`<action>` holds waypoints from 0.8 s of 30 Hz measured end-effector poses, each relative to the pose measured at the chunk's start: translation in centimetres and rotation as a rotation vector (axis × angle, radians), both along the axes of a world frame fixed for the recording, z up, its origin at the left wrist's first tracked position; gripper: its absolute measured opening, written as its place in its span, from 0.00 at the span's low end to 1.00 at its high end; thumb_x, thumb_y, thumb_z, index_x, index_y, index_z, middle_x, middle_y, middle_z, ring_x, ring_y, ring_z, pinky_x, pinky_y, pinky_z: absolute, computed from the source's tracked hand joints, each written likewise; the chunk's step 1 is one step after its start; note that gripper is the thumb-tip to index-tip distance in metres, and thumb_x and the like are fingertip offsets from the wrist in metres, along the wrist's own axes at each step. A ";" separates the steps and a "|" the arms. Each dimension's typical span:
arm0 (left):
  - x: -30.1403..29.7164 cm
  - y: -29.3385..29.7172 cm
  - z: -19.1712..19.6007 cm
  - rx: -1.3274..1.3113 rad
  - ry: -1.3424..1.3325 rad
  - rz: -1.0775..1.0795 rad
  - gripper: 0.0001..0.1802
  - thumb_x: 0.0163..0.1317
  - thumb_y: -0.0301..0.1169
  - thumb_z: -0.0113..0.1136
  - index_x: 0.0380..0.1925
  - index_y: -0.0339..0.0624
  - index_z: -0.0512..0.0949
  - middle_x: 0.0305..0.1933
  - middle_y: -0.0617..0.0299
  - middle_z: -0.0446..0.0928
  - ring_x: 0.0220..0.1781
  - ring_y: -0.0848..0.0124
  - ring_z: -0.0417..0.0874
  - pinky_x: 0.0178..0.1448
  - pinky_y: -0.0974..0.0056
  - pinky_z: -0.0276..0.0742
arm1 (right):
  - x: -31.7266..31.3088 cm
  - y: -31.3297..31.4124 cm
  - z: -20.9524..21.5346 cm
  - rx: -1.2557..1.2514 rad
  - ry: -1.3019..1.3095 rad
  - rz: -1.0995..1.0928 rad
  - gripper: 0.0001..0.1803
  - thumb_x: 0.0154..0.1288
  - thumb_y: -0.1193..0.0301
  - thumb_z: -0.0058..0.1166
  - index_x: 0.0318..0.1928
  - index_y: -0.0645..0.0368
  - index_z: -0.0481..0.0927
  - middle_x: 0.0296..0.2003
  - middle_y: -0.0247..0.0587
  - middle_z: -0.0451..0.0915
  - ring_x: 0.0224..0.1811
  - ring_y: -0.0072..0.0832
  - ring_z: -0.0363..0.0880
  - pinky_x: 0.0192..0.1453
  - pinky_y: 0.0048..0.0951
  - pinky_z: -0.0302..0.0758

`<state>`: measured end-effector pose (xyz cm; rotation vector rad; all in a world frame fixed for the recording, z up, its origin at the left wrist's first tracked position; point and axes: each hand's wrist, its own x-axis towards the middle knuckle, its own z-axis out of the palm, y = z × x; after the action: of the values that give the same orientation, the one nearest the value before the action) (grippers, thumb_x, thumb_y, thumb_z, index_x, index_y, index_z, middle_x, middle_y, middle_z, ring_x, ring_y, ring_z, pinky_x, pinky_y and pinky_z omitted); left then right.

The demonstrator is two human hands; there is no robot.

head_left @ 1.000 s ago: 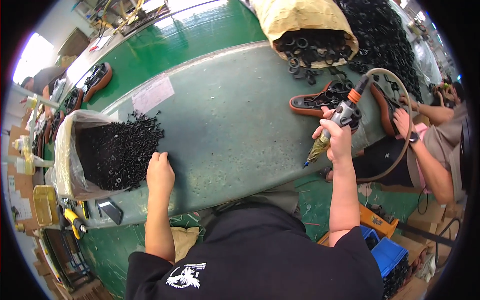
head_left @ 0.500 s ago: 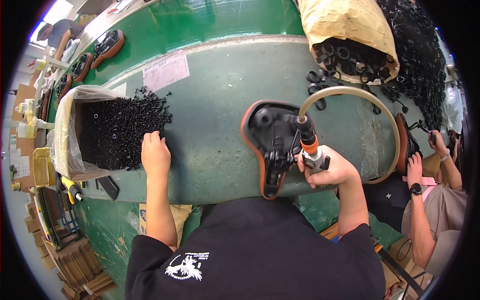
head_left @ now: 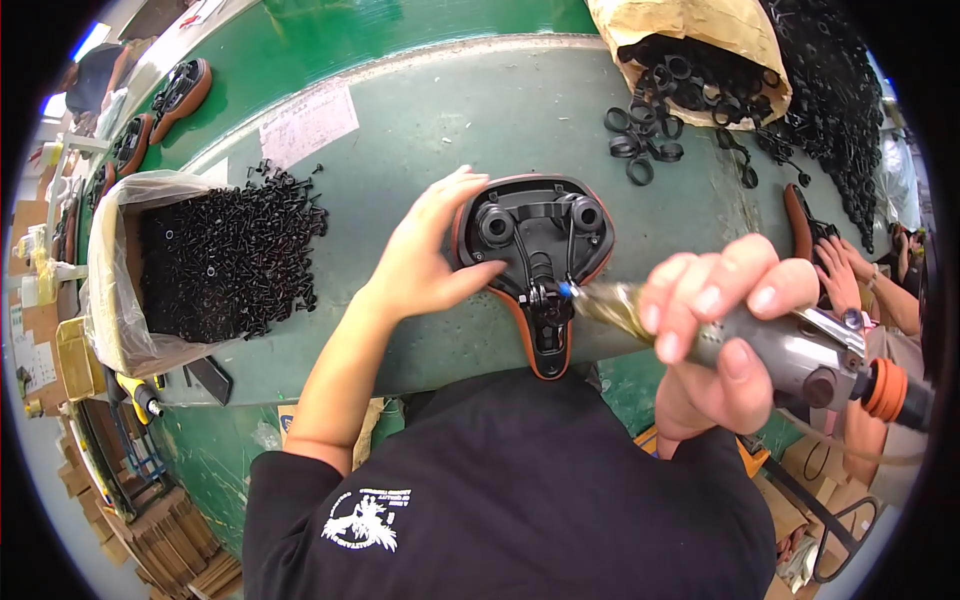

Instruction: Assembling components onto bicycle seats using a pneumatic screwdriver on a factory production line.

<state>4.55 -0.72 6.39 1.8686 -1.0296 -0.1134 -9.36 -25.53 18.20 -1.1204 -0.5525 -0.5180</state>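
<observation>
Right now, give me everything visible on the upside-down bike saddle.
The saddle lies underside up on the grey-green table, nose toward the person. It has a black, plastic-looking base with two round sockets at the wide rear, thin dark rails converging toward the nose, and an orange-brown rim. The left hand steadies its left edge. The tip of the power screwdriver, held in the right hand, meets the rail clamp.
</observation>
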 end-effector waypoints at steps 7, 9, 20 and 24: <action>-2.4 -2.3 -3.4 -0.122 -0.035 0.199 0.28 0.52 0.22 0.78 0.55 0.36 0.82 0.60 0.44 0.85 0.69 0.49 0.86 0.68 0.53 0.84 | 1.3 1.8 -1.4 -0.169 -0.050 -0.017 0.22 0.70 0.86 0.53 0.61 0.58 0.67 0.53 0.58 0.78 0.43 0.35 0.85 0.56 0.48 0.85; -3.7 -2.6 -2.9 -0.129 -0.092 0.291 0.29 0.50 0.24 0.80 0.54 0.37 0.82 0.57 0.44 0.86 0.66 0.47 0.87 0.65 0.52 0.86 | 1.3 2.5 -1.6 -0.201 0.064 -0.090 0.17 0.75 0.74 0.55 0.60 0.51 0.70 0.49 0.44 0.76 0.35 0.31 0.83 0.48 0.43 0.80; -4.0 -1.6 -5.5 -0.322 0.083 0.343 0.29 0.45 0.24 0.81 0.51 0.35 0.85 0.65 0.47 0.81 0.68 0.48 0.84 0.69 0.51 0.84 | 4.3 6.0 -3.2 -0.406 0.057 -0.015 0.18 0.69 0.85 0.58 0.55 0.60 0.70 0.47 0.56 0.82 0.37 0.33 0.85 0.46 0.37 0.88; -4.3 -1.4 -6.2 -0.376 0.154 0.317 0.28 0.44 0.24 0.81 0.50 0.37 0.85 0.67 0.49 0.81 0.75 0.45 0.79 0.75 0.48 0.79 | 5.1 7.2 -4.6 -0.485 -0.004 0.004 0.19 0.66 0.83 0.60 0.54 0.60 0.70 0.43 0.54 0.83 0.36 0.36 0.86 0.47 0.45 0.88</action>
<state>0.26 -2.16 0.14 1.6236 -0.5920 0.1153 -4.27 -18.37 13.62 -1.5782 -0.7049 -0.3907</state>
